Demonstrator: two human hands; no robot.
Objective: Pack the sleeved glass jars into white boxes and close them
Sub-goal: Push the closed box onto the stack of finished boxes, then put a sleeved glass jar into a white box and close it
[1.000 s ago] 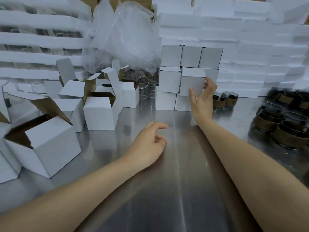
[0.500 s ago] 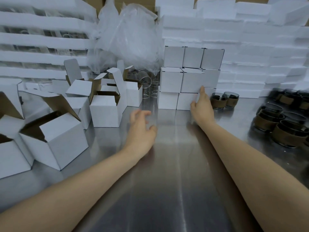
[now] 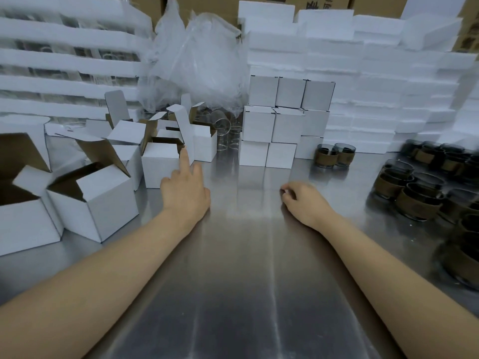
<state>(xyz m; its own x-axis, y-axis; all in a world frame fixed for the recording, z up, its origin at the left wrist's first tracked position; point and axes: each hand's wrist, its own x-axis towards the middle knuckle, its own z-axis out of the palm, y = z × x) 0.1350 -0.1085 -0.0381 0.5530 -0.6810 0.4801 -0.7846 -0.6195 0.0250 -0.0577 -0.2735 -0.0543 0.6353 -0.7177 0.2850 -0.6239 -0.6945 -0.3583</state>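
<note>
Touching an open box (image 3: pixel 160 168) toward the surface's (image 3: pixel 246 281) left edge: left hand (image 3: pixel 185 195), forefinger straight. Right hand (image 3: pixel 304 202) rests mid-surface, loosely curled, holding nothing. Jars (image 3: pixel 414 200) cluster along right edge; closed boxes (image 3: pixel 274 125) stacked at back edge.
</note>
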